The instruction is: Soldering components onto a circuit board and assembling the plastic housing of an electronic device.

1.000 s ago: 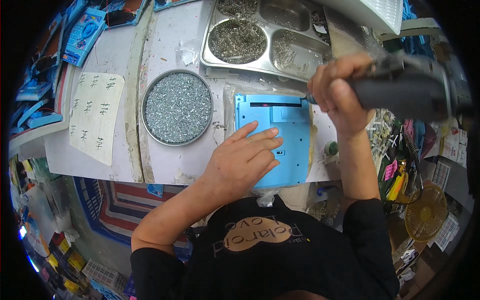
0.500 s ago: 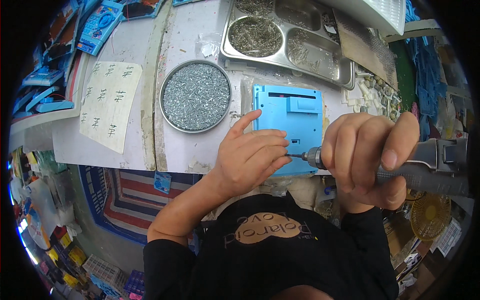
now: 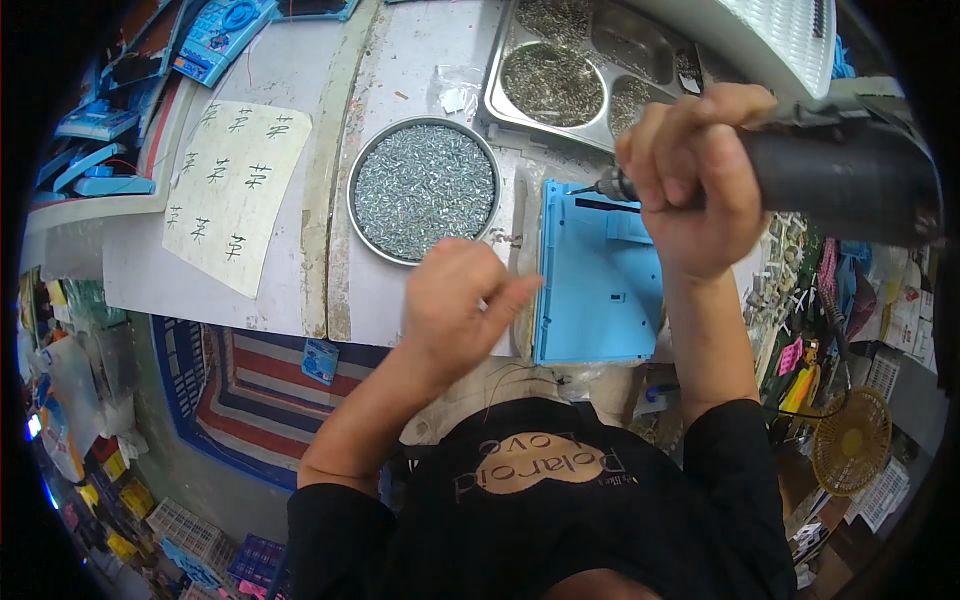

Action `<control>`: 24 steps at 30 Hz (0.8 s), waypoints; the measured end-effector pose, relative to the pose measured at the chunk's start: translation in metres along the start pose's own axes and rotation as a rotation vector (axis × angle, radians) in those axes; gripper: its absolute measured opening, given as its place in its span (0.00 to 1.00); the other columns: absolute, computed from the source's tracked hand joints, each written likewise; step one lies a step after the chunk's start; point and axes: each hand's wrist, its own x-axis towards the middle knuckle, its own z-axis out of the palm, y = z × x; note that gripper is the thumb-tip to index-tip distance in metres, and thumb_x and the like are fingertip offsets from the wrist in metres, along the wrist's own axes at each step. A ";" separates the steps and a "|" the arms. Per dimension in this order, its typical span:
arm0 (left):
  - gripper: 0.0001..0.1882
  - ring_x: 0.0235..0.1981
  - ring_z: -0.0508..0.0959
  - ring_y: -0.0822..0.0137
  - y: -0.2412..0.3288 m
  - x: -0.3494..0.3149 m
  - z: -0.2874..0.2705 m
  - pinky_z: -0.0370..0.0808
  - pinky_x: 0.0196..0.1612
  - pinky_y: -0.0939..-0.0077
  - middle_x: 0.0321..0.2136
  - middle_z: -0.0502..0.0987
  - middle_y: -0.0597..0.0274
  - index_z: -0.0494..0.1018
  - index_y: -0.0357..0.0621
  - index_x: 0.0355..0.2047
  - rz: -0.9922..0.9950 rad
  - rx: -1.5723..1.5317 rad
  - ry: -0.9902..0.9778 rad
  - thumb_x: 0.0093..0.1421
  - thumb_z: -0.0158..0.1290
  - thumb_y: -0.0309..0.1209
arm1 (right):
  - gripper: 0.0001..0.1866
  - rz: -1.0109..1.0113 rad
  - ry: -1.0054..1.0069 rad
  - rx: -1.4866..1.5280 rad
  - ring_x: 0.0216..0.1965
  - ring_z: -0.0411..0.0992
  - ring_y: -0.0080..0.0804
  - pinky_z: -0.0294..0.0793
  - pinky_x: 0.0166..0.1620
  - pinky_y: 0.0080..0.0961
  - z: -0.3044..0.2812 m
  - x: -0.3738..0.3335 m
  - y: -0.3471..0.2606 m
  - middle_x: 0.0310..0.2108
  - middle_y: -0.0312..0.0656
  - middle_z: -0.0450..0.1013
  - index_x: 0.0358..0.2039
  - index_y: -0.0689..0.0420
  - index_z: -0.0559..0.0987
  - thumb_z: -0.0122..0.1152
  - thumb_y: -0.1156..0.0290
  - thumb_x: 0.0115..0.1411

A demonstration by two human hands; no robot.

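Note:
My right hand (image 3: 700,180) is wrapped round a dark electric screwdriver (image 3: 840,180) held level, its bit pointing left. The bit's tip is over the upper left corner of a light blue plastic casing (image 3: 590,285), near a corner hole; whether it touches I cannot tell. The casing lies flat on the table and has a long slot, a raised block and small holes. My left hand (image 3: 455,300) is just left of the casing, by the near rim of a round metal tin (image 3: 355,205) full of small silver screws. Its fingers are curled, hiding anything inside.
A compartmented steel tray (image 3: 495,100) with small metal parts stands at the back. Left lie a paper sheet (image 3: 235,200) with handwritten marks and stacked blue casings (image 3: 100,120). A white perforated container (image 3: 790,35) is at the back right. Below the table stands a blue basket (image 3: 185,380).
My right hand has carried the screwdriver from the casing's lower part up to its upper left corner. The left hand has moved off the casing, leftward toward the tin, with its fingers now curled.

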 end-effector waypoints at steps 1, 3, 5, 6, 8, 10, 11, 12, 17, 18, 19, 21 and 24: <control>0.09 0.23 0.73 0.59 0.002 -0.001 0.004 0.71 0.38 0.67 0.21 0.73 0.61 0.71 0.44 0.26 0.080 0.036 -0.073 0.59 0.62 0.26 | 0.09 0.007 -0.007 0.004 0.18 0.60 0.22 0.68 0.30 0.28 0.000 0.002 0.007 0.18 0.31 0.61 0.47 0.54 0.70 0.51 0.67 0.69; 0.10 0.32 0.78 0.59 0.008 -0.002 0.014 0.69 0.48 0.62 0.28 0.77 0.62 0.71 0.46 0.27 0.101 0.033 -0.096 0.56 0.65 0.28 | 0.08 0.030 -0.004 -0.013 0.18 0.61 0.23 0.67 0.29 0.28 0.002 0.001 0.015 0.18 0.32 0.61 0.45 0.55 0.70 0.52 0.67 0.69; 0.11 0.39 0.81 0.60 0.014 -0.002 0.024 0.66 0.53 0.59 0.34 0.79 0.63 0.71 0.47 0.27 0.168 0.027 -0.113 0.55 0.65 0.28 | 0.07 0.073 0.016 -0.052 0.17 0.61 0.22 0.67 0.28 0.28 0.005 -0.001 0.017 0.18 0.33 0.61 0.43 0.55 0.69 0.52 0.68 0.68; 0.11 0.43 0.81 0.61 0.017 -0.002 0.027 0.65 0.54 0.58 0.37 0.80 0.63 0.72 0.47 0.28 0.207 0.054 -0.113 0.55 0.65 0.28 | 0.06 0.074 0.007 -0.066 0.17 0.61 0.22 0.67 0.27 0.27 0.006 -0.002 0.017 0.18 0.33 0.61 0.41 0.55 0.68 0.53 0.69 0.68; 0.10 0.51 0.81 0.64 0.020 -0.003 0.032 0.63 0.57 0.55 0.43 0.80 0.63 0.72 0.46 0.30 0.227 0.144 -0.180 0.54 0.65 0.28 | 0.06 0.118 0.013 -0.114 0.17 0.60 0.22 0.66 0.26 0.26 0.008 -0.003 0.019 0.17 0.34 0.62 0.38 0.55 0.67 0.54 0.71 0.67; 0.10 0.54 0.80 0.66 0.021 -0.005 0.034 0.63 0.57 0.56 0.46 0.80 0.63 0.73 0.46 0.31 0.228 0.196 -0.162 0.55 0.65 0.28 | 0.06 0.068 -0.018 -0.295 0.16 0.60 0.22 0.65 0.24 0.25 0.013 -0.003 0.024 0.17 0.35 0.63 0.37 0.55 0.66 0.56 0.73 0.67; 0.10 0.55 0.79 0.67 0.021 -0.007 0.035 0.63 0.57 0.56 0.48 0.80 0.63 0.73 0.46 0.32 0.248 0.226 -0.148 0.55 0.65 0.28 | 0.07 0.021 -0.030 -0.388 0.16 0.60 0.22 0.65 0.24 0.25 0.015 -0.002 0.027 0.17 0.35 0.63 0.37 0.55 0.66 0.56 0.73 0.67; 0.09 0.55 0.80 0.68 0.021 -0.009 0.036 0.63 0.57 0.57 0.48 0.81 0.63 0.74 0.46 0.32 0.214 0.232 -0.158 0.55 0.65 0.28 | 0.08 0.014 -0.019 -0.361 0.16 0.60 0.22 0.65 0.24 0.24 0.017 -0.002 0.029 0.17 0.36 0.63 0.36 0.55 0.66 0.57 0.74 0.66; 0.09 0.53 0.81 0.69 0.020 -0.014 0.040 0.62 0.55 0.60 0.46 0.82 0.64 0.74 0.46 0.32 0.217 0.274 -0.133 0.56 0.64 0.29 | 0.10 0.169 0.071 -0.229 0.15 0.60 0.21 0.63 0.23 0.23 0.021 0.001 0.018 0.17 0.36 0.64 0.34 0.55 0.65 0.59 0.73 0.66; 0.09 0.53 0.81 0.69 0.019 -0.014 0.041 0.62 0.54 0.61 0.45 0.82 0.65 0.74 0.46 0.31 0.211 0.266 -0.120 0.56 0.64 0.29 | 0.11 0.149 0.056 -0.028 0.15 0.61 0.21 0.63 0.22 0.23 0.018 0.000 0.010 0.17 0.36 0.64 0.34 0.55 0.65 0.60 0.73 0.66; 0.09 0.52 0.81 0.69 0.020 -0.014 0.042 0.62 0.53 0.61 0.45 0.82 0.65 0.73 0.47 0.31 0.203 0.254 -0.103 0.56 0.64 0.29 | 0.11 0.157 0.068 0.129 0.15 0.61 0.21 0.63 0.22 0.23 0.017 -0.003 0.004 0.17 0.36 0.64 0.33 0.55 0.65 0.60 0.73 0.66; 0.08 0.52 0.81 0.69 0.021 -0.016 0.042 0.62 0.51 0.62 0.44 0.82 0.65 0.73 0.47 0.31 0.184 0.246 -0.090 0.57 0.63 0.30 | 0.13 0.154 -0.006 -0.115 0.15 0.60 0.22 0.63 0.21 0.23 0.018 -0.011 0.001 0.16 0.36 0.63 0.33 0.55 0.64 0.62 0.72 0.66; 0.08 0.51 0.81 0.69 0.021 -0.016 0.042 0.63 0.50 0.62 0.43 0.83 0.64 0.74 0.46 0.32 0.171 0.224 -0.081 0.58 0.63 0.31 | 0.12 0.123 -0.055 -0.328 0.15 0.60 0.22 0.62 0.21 0.23 0.020 -0.019 0.010 0.16 0.36 0.62 0.33 0.55 0.64 0.61 0.72 0.66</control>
